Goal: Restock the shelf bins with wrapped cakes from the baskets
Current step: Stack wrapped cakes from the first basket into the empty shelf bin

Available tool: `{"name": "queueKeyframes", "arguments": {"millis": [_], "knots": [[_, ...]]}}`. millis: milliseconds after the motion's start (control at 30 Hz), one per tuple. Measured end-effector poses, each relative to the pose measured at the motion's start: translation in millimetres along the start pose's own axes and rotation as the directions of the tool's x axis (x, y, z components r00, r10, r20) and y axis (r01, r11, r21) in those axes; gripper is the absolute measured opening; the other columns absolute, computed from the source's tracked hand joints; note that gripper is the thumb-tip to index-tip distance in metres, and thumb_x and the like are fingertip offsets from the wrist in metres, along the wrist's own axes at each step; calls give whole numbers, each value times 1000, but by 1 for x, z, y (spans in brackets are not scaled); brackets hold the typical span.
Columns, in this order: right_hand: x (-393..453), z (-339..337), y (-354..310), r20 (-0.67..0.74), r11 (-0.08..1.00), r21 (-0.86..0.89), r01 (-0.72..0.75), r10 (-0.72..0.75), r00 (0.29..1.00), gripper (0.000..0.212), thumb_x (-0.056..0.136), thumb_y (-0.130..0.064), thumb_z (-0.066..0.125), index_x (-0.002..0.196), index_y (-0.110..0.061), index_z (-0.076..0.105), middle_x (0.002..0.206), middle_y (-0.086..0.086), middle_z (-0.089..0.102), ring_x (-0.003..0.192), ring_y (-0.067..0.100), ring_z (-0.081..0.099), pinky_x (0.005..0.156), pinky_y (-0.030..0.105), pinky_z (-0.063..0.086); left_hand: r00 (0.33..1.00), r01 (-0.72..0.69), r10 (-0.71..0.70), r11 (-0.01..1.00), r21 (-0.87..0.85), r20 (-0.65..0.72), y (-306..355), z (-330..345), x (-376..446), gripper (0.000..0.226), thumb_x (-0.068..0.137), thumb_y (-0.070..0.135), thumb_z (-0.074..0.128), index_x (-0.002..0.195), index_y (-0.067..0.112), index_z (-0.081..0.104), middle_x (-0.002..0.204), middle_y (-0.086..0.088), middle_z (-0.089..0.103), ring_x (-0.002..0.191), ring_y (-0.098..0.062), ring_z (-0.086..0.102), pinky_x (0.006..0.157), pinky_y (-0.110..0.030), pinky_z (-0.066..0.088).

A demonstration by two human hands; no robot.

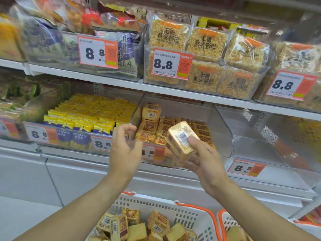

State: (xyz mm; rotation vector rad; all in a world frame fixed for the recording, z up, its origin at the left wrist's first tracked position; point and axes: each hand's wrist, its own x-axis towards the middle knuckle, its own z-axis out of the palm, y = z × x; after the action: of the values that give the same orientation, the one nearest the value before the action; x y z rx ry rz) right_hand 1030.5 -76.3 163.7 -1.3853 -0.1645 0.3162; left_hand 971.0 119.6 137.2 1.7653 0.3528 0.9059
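While the person stands facing the shelving, the scene reads as follows.

Right hand: the right hand (204, 159) is raised in front of the lower shelf; thumb on top and fingers curled underneath grip a stack of wrapped cakes (181, 139).
Held item: the wrapped cakes are golden, tilted, with a white barcode label facing up; they sit just in front of the front wall of the centre bin.
Left hand: the left hand (124, 150) is raised beside the right one, apart from the cakes; the fingers are loosely curved and spread, holding nothing.
Centre bin: a clear plastic bin (224, 136) on the lower shelf, partly filled with brown-and-gold wrapped cakes lying in rows; one stands upright at the back left.
Left bin: the neighbouring bin (83, 117) holds tight rows of yellow packets.
Right bin: the clear bin (260, 150) to the right of the centre bin shows its bare floor.
Price tags: orange-and-white tags (245, 167) reading 8.8 hang on the bin fronts.
Upper shelf: bins of rice-crust snack packs (206, 42) with black lettering; blurred bags further left.
Near basket: a white basket (173, 209) with orange handles, below the arms, contains loose wrapped cakes of the same kind.
Second basket: another white basket (229, 221) touches it on the right; its contents are mostly cut off.
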Motion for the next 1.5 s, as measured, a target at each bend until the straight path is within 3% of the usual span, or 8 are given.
{"name": "queueKeyframes", "arguments": {"millis": [100,300,567,867,1067,1200,1333,1500], "knots": [[38,34,-14,-18,993,-81,88,-90,996,36,83,-33,79,111,-12,71,99,9,78,84,21,74,64,34,58,989,-128,139,979,158,-57,-24,-9,10,37,86,0,64,115,20,56,128,3,48,118,-25,52,98,-44,49],[130,75,3,31,900,-419,117,-114,993,53,72,-36,90,114,-13,67,108,5,74,92,16,73,73,30,63,980,-140,88,942,306,176,-48,-7,9,56,82,7,67,135,16,51,152,4,34,139,-13,35,116,-36,34],[174,84,15,232,472,-833,289,-176,957,62,82,-20,83,138,-20,56,127,-1,61,113,12,57,79,2,38,966,-201,138,932,301,219,-61,-14,19,59,82,11,66,138,20,50,153,13,28,136,-7,36,111,-31,38],[177,94,23,167,384,-897,218,-162,973,90,77,-33,88,151,-23,39,143,3,55,129,23,55,105,30,45,973,-175,119,939,295,197,-66,-10,23,50,83,12,64,130,24,50,149,11,33,137,-10,36,109,-36,39],[162,76,-2,247,286,-919,271,-116,962,97,79,-41,85,155,-21,28,135,-3,54,127,19,54,102,28,43,977,-153,100,945,290,190,-66,-8,23,48,84,11,65,127,24,51,148,11,35,136,-11,39,109,-42,41],[146,42,-17,213,165,-962,218,-47,976,60,76,-40,86,127,-19,64,124,-3,67,113,17,64,94,28,52,978,-177,130,931,318,161,-64,-9,20,43,81,10,68,120,22,53,146,5,39,133,-16,43,105,-42,43],[101,16,-17,192,352,-883,310,-330,924,5,89,-27,75,85,-27,72,80,-12,72,73,6,68,64,20,49,915,-380,404,853,358,10,-51,-10,18,34,71,-1,69,99,15,58,118,-2,48,108,-20,51,85,-31,45],[25,-11,41,287,294,-770,566,-633,719,28,97,-28,64,71,-16,63,57,-7,56,54,14,52,54,22,38,770,-608,520,774,178,370,-52,12,-15,12,78,16,46,87,19,53,87,4,53,66,-22,53,51,-37,45]]}}
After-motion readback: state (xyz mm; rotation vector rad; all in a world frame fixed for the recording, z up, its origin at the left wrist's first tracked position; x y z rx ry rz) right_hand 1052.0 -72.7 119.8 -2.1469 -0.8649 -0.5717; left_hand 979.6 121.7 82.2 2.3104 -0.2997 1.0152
